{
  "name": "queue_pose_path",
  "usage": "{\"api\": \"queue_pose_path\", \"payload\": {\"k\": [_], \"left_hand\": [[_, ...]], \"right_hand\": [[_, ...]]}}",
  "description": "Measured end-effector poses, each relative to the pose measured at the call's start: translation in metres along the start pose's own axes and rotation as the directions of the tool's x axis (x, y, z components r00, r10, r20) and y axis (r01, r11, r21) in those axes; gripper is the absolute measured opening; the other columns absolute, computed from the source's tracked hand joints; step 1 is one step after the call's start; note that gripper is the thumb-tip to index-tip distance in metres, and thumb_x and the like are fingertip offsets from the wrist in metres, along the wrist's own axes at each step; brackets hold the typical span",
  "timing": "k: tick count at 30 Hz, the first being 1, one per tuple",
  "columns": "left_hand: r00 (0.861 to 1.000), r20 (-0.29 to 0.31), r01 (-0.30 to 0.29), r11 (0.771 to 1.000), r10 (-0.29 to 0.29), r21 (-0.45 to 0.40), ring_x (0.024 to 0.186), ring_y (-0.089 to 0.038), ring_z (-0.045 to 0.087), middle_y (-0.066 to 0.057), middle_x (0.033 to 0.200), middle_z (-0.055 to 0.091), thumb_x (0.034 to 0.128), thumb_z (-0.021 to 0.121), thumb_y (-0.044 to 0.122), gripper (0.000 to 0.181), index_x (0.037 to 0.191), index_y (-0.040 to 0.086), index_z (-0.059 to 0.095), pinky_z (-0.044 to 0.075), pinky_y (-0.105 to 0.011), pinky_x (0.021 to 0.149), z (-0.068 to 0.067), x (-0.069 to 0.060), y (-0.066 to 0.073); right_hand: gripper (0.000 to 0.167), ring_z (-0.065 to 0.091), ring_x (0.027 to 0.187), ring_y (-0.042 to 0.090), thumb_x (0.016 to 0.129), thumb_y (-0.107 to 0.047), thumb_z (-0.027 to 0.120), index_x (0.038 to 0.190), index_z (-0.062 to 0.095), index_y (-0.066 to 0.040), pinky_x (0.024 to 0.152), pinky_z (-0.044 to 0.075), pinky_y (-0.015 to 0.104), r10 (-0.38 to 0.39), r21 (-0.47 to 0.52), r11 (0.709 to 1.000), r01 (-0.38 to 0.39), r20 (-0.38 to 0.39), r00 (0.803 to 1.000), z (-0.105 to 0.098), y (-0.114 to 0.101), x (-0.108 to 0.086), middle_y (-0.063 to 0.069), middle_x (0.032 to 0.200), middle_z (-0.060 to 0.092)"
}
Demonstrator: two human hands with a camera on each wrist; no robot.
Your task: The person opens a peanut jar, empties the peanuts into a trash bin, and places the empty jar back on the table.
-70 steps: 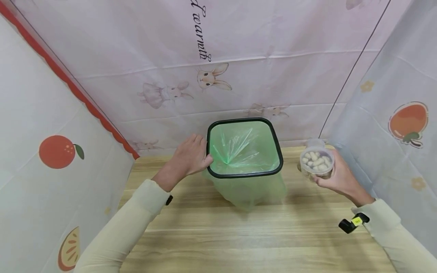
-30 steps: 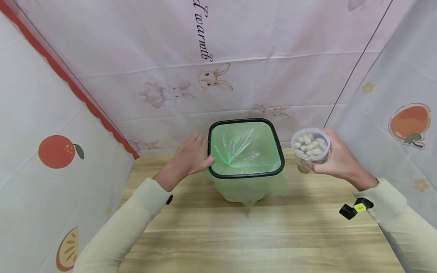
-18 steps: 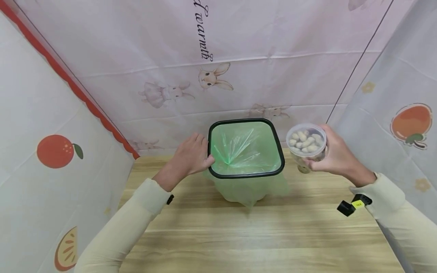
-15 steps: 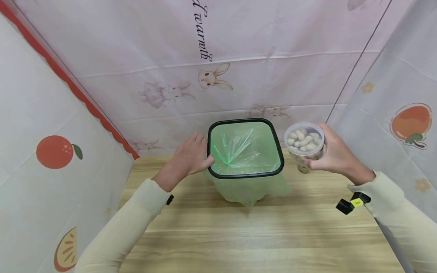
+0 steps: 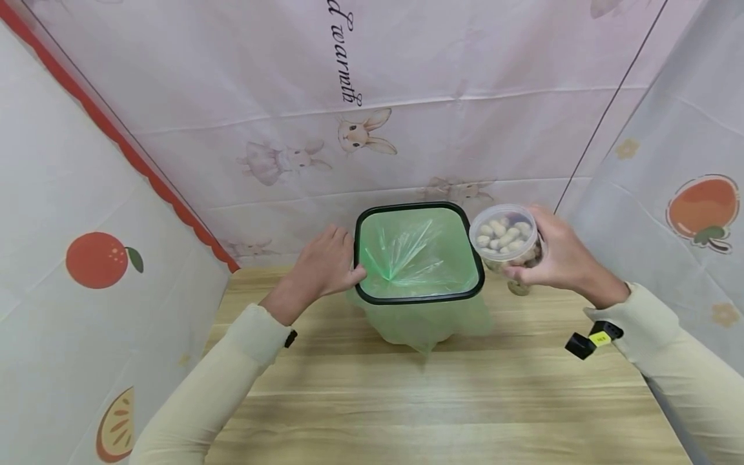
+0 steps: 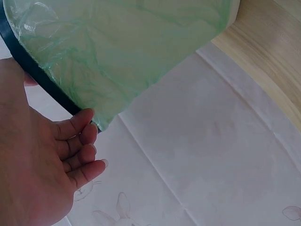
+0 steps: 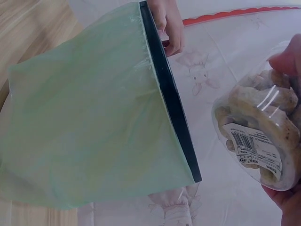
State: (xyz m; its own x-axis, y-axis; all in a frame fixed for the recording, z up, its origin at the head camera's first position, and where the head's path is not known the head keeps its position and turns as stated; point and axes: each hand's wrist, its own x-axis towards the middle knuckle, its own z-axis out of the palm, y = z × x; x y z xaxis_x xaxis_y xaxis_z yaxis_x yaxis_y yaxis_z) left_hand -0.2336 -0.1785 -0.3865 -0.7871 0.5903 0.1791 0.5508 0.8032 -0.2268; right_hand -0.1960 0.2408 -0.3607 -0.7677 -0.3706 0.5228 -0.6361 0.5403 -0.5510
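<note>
My right hand [image 5: 560,252] grips a clear plastic tub [image 5: 504,239] of peanuts in their shells, held up at the bin's right edge with its top tilted toward me. A label on the tub's base [image 7: 256,148] shows in the right wrist view. The bin has a black square rim [image 5: 423,299] and a pale green bag [image 5: 427,323] lining it and hanging down outside. At the rim's left side my left hand [image 5: 325,265] holds on, its thumb over the edge; curled fingers [image 6: 84,125] touch the rim in the left wrist view.
The bin stands on a wood-grain table [image 5: 407,407]. A small round object [image 5: 518,288] lies on the table below the tub. Printed cloths hang behind [image 5: 232,84] and at both sides, close to the table.
My right hand has moved the tub left and slightly up, from over the table at the right to the bin's right edge. My left hand stays at the rim.
</note>
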Motion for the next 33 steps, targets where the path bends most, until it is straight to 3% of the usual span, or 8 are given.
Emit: {"api": "queue_pose_path", "payload": {"k": [12, 25, 33], "left_hand": [[1.000, 0.003, 0.020, 0.997, -0.020, -0.078, 0.099, -0.033, 0.057, -0.018, 0.105, 0.065, 0.0902, 0.054, 0.045, 0.054, 0.103, -0.006, 0.064, 0.051, -0.041, 0.091, -0.006, 0.001, -0.005], [0.997, 0.045, 0.063, 0.983, -0.056, -0.173, 0.106, -0.031, 0.056, -0.015, 0.112, 0.064, 0.0971, 0.052, 0.049, 0.055, 0.114, -0.002, 0.063, 0.050, -0.042, 0.095, -0.012, -0.002, -0.013], [0.998, 0.017, 0.062, 0.982, -0.060, -0.178, 0.116, -0.036, 0.057, -0.019, 0.125, 0.063, 0.0984, 0.052, 0.049, 0.057, 0.125, -0.001, 0.060, 0.049, -0.046, 0.103, -0.014, -0.001, -0.014]], "right_hand": [[0.091, 0.052, 0.108, -0.003, 0.055, -0.010, 0.091, 0.139, 0.057, -0.002, 0.092, 0.042, 0.012, -0.027, -0.015, 1.000, 0.028, 0.017, 0.999, 0.004, -0.005, 0.010, 0.011, 0.122, 0.064], [0.088, 0.055, 0.105, 0.002, 0.057, -0.012, 0.091, 0.138, 0.059, -0.006, 0.090, 0.046, 0.013, -0.024, 0.025, 0.999, 0.023, 0.058, 0.998, 0.011, -0.012, 0.020, 0.005, 0.118, 0.064], [0.088, 0.054, 0.105, 0.004, 0.057, -0.013, 0.091, 0.138, 0.058, -0.006, 0.089, 0.046, 0.017, -0.028, 0.026, 0.999, 0.026, 0.072, 0.997, 0.016, -0.017, 0.026, 0.004, 0.117, 0.063]]}}
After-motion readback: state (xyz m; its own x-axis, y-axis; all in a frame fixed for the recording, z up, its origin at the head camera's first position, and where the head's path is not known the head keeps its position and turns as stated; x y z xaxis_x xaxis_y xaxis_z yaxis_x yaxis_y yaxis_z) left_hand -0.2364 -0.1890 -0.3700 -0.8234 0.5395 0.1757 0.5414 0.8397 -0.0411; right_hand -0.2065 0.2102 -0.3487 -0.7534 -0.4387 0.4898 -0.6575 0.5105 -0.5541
